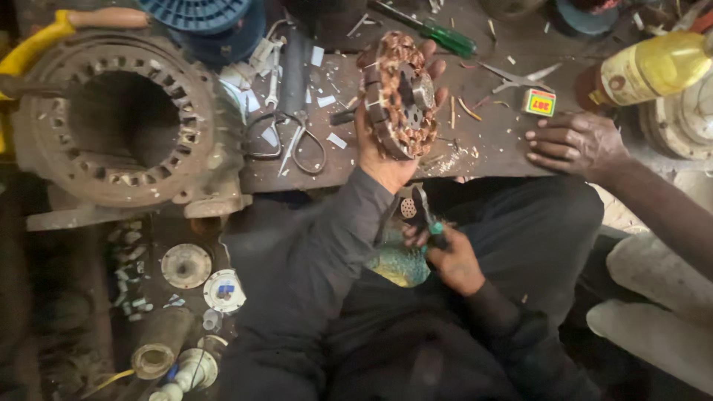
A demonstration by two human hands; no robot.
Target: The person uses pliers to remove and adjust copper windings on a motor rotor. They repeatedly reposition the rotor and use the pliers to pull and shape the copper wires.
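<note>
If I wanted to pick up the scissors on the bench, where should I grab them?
Probably by the two finger loops of the scissors, coming from the bench's near edge. The loops point toward you and lie flat and open; the blades point away under scraps.

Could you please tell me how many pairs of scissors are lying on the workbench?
2. One steel pair of scissors with large looped handles lies left of the copper-wound round stator held in the left hand; a second, open steel pair lies right of it. Clutter may hide others.
</note>
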